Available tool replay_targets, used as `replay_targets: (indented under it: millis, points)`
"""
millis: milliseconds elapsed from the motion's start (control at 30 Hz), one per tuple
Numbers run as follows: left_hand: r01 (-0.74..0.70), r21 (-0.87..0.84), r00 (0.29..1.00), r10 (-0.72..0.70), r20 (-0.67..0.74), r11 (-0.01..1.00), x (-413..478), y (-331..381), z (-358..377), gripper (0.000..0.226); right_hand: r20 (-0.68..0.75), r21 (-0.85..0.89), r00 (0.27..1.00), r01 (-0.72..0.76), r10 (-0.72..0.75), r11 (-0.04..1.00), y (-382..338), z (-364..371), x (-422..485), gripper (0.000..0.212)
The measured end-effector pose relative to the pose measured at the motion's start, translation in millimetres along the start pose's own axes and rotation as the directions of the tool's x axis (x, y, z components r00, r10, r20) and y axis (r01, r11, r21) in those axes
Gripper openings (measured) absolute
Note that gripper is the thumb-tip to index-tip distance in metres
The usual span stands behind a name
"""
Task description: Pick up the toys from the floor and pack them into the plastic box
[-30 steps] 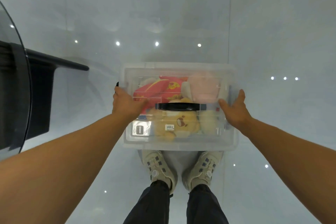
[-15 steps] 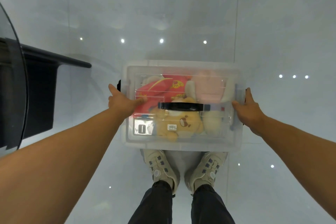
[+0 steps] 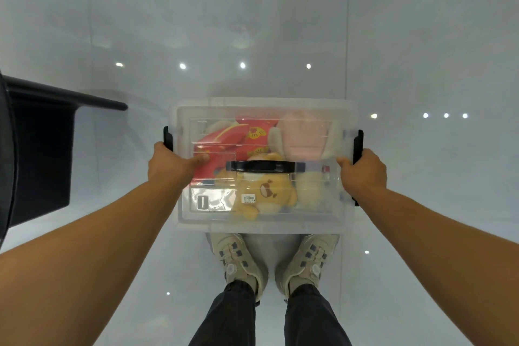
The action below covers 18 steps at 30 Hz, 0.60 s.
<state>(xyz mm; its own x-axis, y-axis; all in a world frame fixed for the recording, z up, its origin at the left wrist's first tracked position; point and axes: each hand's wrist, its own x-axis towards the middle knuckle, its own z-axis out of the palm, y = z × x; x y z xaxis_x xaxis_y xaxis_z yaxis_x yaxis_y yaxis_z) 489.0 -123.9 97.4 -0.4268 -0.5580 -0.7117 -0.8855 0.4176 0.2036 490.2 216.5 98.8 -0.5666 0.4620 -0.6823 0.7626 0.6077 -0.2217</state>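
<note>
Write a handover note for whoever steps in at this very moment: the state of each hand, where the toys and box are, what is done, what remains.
Left hand: grips the plastic box at its left edge, thumb on the lid.
Right hand: grips the right edge, thumb on the lid.
Toys: yellow bear, red plush and pink plush lie inside, under the lid. The box is just ahead of the shoes.
Done: no toys show on the visible floor.
Left: check the black side latches; it cannot be told whether they are fastened.
</note>
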Motion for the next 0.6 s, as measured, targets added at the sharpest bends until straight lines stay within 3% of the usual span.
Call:
replay_targets:
  millis: [100,267,433,600]
  points:
    - [0.000,0.039,0.999,0.001,-0.038,0.999,0,-1,2,0.088,-0.019,-0.011,1.000,-0.023,0.023,1.000,-3,3,-1,0.033]
    - [-0.007,0.078,1.000,0.005,0.026,0.997,-3,2,-2,0.094,0.003,0.040,1.000,-0.020,0.020,0.999,-4,4,-1,0.030]
    - [-0.036,0.160,0.997,0.025,0.075,0.986,-6,10,-14,0.102,0.103,0.000,0.994,-0.045,0.045,0.999,-11,1,-5,0.049]
    - [-0.076,0.188,0.994,0.060,0.087,0.979,-25,24,-34,0.101,0.057,-0.021,0.998,0.032,-0.031,0.999,-15,-27,-22,0.052]
